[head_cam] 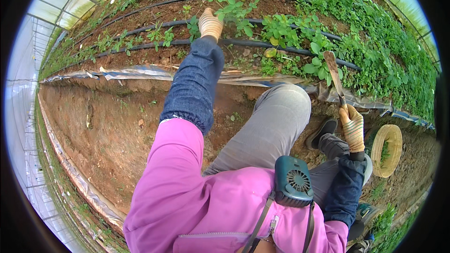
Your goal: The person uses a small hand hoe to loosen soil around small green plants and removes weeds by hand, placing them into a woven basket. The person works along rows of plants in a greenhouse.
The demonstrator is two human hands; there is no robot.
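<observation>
My left hand (210, 24), in a striped knit glove, reaches over the planted bed with its fingers curled at the stems of a leafy green plant (233, 8). Whether the fingers grip a stem is hidden by the back of the hand. Black drip irrigation hoses (246, 43) run along the bed beside and beneath that hand. At the right, my right hand (351, 126), gloved alike, is closed around the handle of a soil-stained hand tool with a narrow flat metal blade (334, 72). The blade points up towards low leaves at the bed's edge.
Plastic sheeting (140, 72) edges the raised bed. A dirt path (105, 130) lies below it. A round yellowish basket (400, 151) with greenery inside stands at the right, near legs and shoes. Dense greenery (379, 42) covers the bed's right part. A portable fan (294, 181) hangs at my chest.
</observation>
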